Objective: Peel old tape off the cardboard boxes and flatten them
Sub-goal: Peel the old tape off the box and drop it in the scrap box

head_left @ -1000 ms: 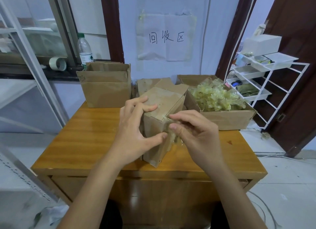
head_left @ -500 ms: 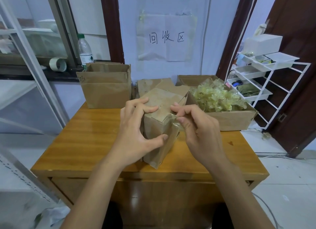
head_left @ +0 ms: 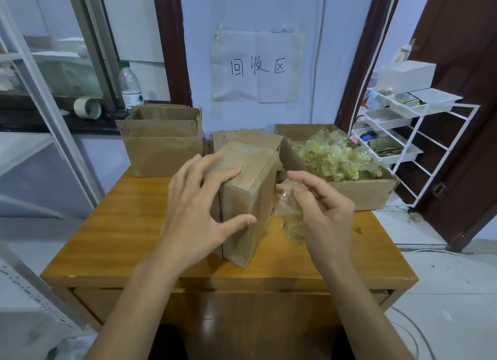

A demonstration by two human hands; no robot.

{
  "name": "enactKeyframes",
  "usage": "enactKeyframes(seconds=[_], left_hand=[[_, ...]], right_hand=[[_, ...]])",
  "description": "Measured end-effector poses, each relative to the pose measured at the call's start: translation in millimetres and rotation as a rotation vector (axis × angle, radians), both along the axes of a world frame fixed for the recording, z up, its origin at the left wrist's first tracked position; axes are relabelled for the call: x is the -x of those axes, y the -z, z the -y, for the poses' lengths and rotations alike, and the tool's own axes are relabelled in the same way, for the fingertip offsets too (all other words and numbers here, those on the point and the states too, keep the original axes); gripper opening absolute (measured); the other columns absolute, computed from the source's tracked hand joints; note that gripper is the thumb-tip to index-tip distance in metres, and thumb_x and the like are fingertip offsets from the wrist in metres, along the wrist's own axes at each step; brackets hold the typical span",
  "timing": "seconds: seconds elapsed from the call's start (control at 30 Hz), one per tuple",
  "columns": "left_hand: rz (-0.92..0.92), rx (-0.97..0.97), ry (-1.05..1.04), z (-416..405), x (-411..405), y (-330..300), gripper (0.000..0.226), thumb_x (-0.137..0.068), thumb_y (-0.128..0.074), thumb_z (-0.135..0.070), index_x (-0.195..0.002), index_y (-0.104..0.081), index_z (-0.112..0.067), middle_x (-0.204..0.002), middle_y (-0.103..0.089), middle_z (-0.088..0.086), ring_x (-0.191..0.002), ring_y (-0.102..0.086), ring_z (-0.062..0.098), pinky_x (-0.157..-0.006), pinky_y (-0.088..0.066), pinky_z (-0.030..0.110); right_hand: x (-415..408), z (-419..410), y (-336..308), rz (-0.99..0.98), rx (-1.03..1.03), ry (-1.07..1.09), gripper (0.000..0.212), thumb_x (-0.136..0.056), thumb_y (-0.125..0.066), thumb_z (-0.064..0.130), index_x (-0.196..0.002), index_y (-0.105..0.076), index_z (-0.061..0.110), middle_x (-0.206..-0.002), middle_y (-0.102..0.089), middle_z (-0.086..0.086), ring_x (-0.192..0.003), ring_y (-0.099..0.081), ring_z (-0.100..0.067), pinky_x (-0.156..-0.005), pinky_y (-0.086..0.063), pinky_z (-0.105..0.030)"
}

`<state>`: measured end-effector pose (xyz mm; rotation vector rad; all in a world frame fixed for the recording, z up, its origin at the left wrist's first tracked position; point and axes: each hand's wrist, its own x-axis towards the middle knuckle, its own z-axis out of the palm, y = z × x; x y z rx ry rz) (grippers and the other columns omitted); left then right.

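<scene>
The wooden worktop (head_left: 113,230) carries everything, and both hands are working above its middle. Far beyond the left hand (head_left: 200,211), at the back left corner, an open cardboard box (head_left: 161,147) stands upright. Beyond the right hand (head_left: 321,211), at the back right, there is a low open box (head_left: 363,195) which is filled with a heap of crumpled yellowish tape (head_left: 336,158). Between the two hands stands the small closed cardboard box (head_left: 250,198), turned so that one corner edge faces the person. The left hand holds this box from its left side: the fingers (head_left: 215,171) are spread over the top face and the thumb presses on the near face. Just right of the box, the right hand pinches a crumpled clear piece of peeled tape (head_left: 289,209) between the thumb and the curled fingers; the piece hangs down in front of the palm, and I cannot tell if its end is touching the box side. Behind the small box, more brown cardboard (head_left: 236,137) leans near the wall. On the wall above hangs a paper sign (head_left: 258,66) with handwritten characters. To the left, on the window ledge, stand a plastic bottle (head_left: 130,86) and a tape roll (head_left: 87,108). To the right of the right hand stands a white wire rack (head_left: 419,133) with trays
</scene>
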<state>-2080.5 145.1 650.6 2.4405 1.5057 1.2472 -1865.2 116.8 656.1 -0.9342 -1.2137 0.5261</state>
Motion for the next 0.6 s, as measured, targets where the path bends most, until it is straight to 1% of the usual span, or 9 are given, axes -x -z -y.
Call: enactKeyframes(seconds=[0.07, 0.13, 0.2, 0.27, 0.37, 0.4, 0.47, 0.53, 0.6], left_hand=[[-0.101, -0.106, -0.046, 4.3, -3.9, -0.6, 0.075, -0.081, -0.064, -0.075, -0.145, -0.05, -0.039, -0.165, -0.031, -0.003, -0.157, -0.018, 0.024, -0.127, -0.013, 0.051], [-0.098, -0.221, 0.003, 13.3, -12.2, -1.8, 0.062, -0.087, -0.066, -0.061, -0.141, -0.057, -0.031, -0.161, -0.04, 0.002, -0.155, -0.026, 0.027, -0.127, -0.015, 0.051], [-0.033, -0.287, 0.096, 22.9, -21.9, -4.5, 0.049, -0.092, -0.068, -0.048, -0.135, -0.065, -0.025, -0.152, -0.051, 0.001, -0.147, -0.039, 0.024, -0.123, -0.025, 0.044], [-0.031, -0.314, 0.158, 26.7, -30.3, -7.1, 0.041, -0.095, -0.069, -0.045, -0.129, -0.072, -0.023, -0.142, -0.061, -0.005, -0.139, -0.049, 0.021, -0.116, -0.033, 0.041], [-0.049, -0.33, 0.194, 23.3, -38.1, -6.4, 0.04, -0.091, -0.075, -0.046, -0.125, -0.075, -0.024, -0.132, -0.067, -0.01, -0.133, -0.056, 0.019, -0.111, -0.039, 0.041], [-0.043, -0.333, 0.196, 21.8, -39.4, -6.0, 0.042, -0.09, -0.077, -0.045, -0.127, -0.074, -0.024, -0.131, -0.068, -0.011, -0.131, -0.057, 0.019, -0.109, -0.04, 0.041], [-0.046, -0.343, 0.182, 19.7, -41.1, -6.4, 0.047, -0.089, -0.079, -0.045, -0.131, -0.072, -0.025, -0.129, -0.069, -0.013, -0.127, -0.059, 0.018, -0.106, -0.04, 0.042], [-0.055, -0.363, 0.154, 16.8, -43.0, -7.2, 0.049, -0.09, -0.078, -0.045, -0.134, -0.07, -0.025, -0.126, -0.07, -0.012, -0.121, -0.061, 0.019, -0.102, -0.04, 0.042], [-0.031, -0.414, 0.124, 11.0, -45.5, -8.2, 0.037, -0.092, -0.077, -0.039, -0.126, -0.076, -0.025, -0.121, -0.072, -0.011, -0.113, -0.063, 0.021, -0.097, -0.04, 0.042]], right_hand=[[-0.2, 2.0, 1.6, -0.039, 0.016, -0.019, 0.018, -0.099, -0.065, 0.005, -0.108, -0.079, 0.012, -0.092, -0.08, 0.006, -0.082, -0.073, -0.007, -0.071, -0.055, -0.017], [-0.7, 4.0, 3.3, -0.008, 0.005, -0.039, 0.015, -0.1, -0.065, 0.009, -0.103, -0.079, 0.013, -0.091, -0.08, 0.002, -0.087, -0.075, -0.012, -0.076, -0.057, -0.021], [-0.5, 6.2, 4.6, 0.005, -0.02, -0.06, 0.015, -0.1, -0.064, 0.008, -0.098, -0.079, 0.012, -0.086, -0.079, -0.004, -0.084, -0.075, -0.018, -0.077, -0.058, -0.027], [0.2, 8.1, 6.1, -0.008, -0.013, -0.074, 0.016, -0.101, -0.063, 0.011, -0.098, -0.079, 0.011, -0.085, -0.077, -0.006, -0.083, -0.074, -0.02, -0.077, -0.058, -0.029], [1.5, 12.8, 7.0, -0.113, 0.065, -0.148, 0.022, -0.104, -0.06, 0.023, -0.107, -0.081, 0.018, -0.098, -0.079, -0.007, -0.096, -0.074, -0.025, -0.083, -0.058, -0.037], [1.0, 13.9, 6.6, -0.176, 0.095, -0.181, 0.023, -0.103, -0.06, 0.021, -0.109, -0.082, 0.021, -0.103, -0.079, -0.008, -0.101, -0.074, -0.028, -0.086, -0.058, -0.041], [0.0, 15.9, 5.3, -0.256, 0.15, -0.233, 0.029, -0.102, -0.059, 0.006, -0.114, -0.08, 0.021, -0.109, -0.079, -0.009, -0.107, -0.073, -0.029, -0.089, -0.057, -0.044], [0.0, 18.0, 2.9, -0.222, 0.164, -0.27, 0.035, -0.102, -0.055, -0.003, -0.123, -0.074, 0.018, -0.108, -0.079, -0.009, -0.104, -0.075, -0.027, -0.086, -0.059, -0.041], [0.3, 16.1, 1.6, -0.211, 0.179, -0.317, 0.036, -0.103, -0.053, -0.001, -0.132, -0.066, 0.016, -0.104, -0.08, -0.012, -0.101, -0.076, -0.027, -0.084, -0.06, -0.036]])
